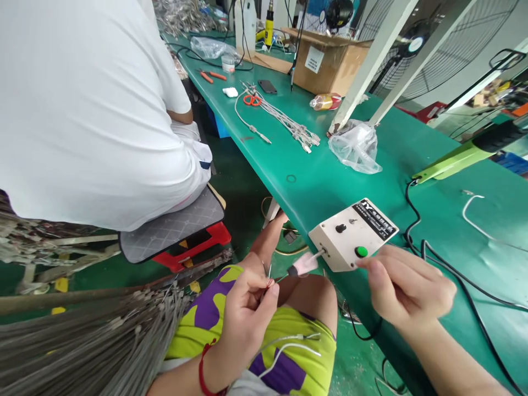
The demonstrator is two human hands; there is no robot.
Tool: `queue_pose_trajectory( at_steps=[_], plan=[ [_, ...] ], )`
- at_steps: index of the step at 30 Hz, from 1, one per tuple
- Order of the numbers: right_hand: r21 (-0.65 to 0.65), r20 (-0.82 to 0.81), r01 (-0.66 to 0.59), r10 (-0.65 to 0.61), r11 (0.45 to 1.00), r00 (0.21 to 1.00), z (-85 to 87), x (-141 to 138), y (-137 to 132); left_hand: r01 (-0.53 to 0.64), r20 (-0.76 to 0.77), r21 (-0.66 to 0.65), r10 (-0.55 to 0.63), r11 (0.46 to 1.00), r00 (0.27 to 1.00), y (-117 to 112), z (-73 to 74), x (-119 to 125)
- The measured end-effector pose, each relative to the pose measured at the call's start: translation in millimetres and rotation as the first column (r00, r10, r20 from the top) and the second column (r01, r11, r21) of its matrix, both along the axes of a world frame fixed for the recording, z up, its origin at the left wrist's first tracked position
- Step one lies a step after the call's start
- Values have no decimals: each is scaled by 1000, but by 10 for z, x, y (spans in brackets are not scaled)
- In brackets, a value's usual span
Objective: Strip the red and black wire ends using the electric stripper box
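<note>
My left hand [249, 311] is closed in a pinch on the thin wires [270, 282] at a cable's end. A green wire runs from my fingertips to the pink-wrapped tip [304, 265] on a shaft from the side of a white control box [344, 236]. The box sits at the table edge, with a black knob, a small toggle switch and a green button [361, 251]. My right hand [408, 283] has its fingers curled, nothing seen in them, and its index fingertip is at the box's corner, just below the green button. Two grey cable ends [289, 349] lie over my lap.
Bundled grey cables [140, 335] hang at left. A person in a white shirt [94, 110] sits beside me on a stool [177, 225]. On the green table [305, 198] lie cables [284, 118], orange-handled scissors [252, 100], a plastic bag [357, 146], a green-handled tool [457, 157] and a carton [330, 60].
</note>
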State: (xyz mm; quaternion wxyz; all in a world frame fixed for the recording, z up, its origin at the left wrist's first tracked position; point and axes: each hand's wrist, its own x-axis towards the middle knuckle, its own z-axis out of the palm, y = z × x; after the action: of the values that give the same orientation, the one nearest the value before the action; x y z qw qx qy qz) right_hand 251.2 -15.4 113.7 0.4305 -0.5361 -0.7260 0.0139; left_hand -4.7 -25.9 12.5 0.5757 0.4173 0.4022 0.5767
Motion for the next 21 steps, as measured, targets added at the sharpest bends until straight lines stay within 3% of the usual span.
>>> queue_pose_trajectory(
  at_steps=[3, 4, 6, 7, 9, 11, 13, 17, 21],
  plan=[
    [-165, -237, -153, 111, 974, 965, -33, -366, -213, -38, 2, 51, 38, 998, 999, -60, 63, -32],
    [-309, -352, -193, 76, 931, 933, -48, -515, -287, -43, 1, 78, 43, 996, 999, -79, 98, -40],
    [-553, -558, -293, -85, 780, 825, -91, -792, -417, -36, -15, 137, 39, 990, 999, -108, 169, -50],
    [-609, -646, -370, -169, 701, 744, -119, -903, -466, -26, -29, 170, 32, 985, 999, -119, 195, -53],
    [-605, -767, -493, -292, 626, 571, -181, -1045, -520, 10, -67, 236, 6, 972, 998, -136, 216, -60],
    [-556, -828, -542, -364, 630, 426, -230, -1083, -515, 55, -126, 284, -19, 957, 992, -150, 194, -69],
    [-554, -833, -544, -423, 631, 357, -252, -1057, -470, 94, -186, 321, -34, 943, 982, -163, 148, -77],
    [-587, -805, -576, -487, 569, 338, -256, -979, -385, 132, -237, 361, -46, 923, 970, -177, 84, -85],
    [-564, -818, -605, -482, 562, 314, -296, -951, -389, 131, -260, 346, -39, 929, 965, -167, 91, -79]
  ],
)
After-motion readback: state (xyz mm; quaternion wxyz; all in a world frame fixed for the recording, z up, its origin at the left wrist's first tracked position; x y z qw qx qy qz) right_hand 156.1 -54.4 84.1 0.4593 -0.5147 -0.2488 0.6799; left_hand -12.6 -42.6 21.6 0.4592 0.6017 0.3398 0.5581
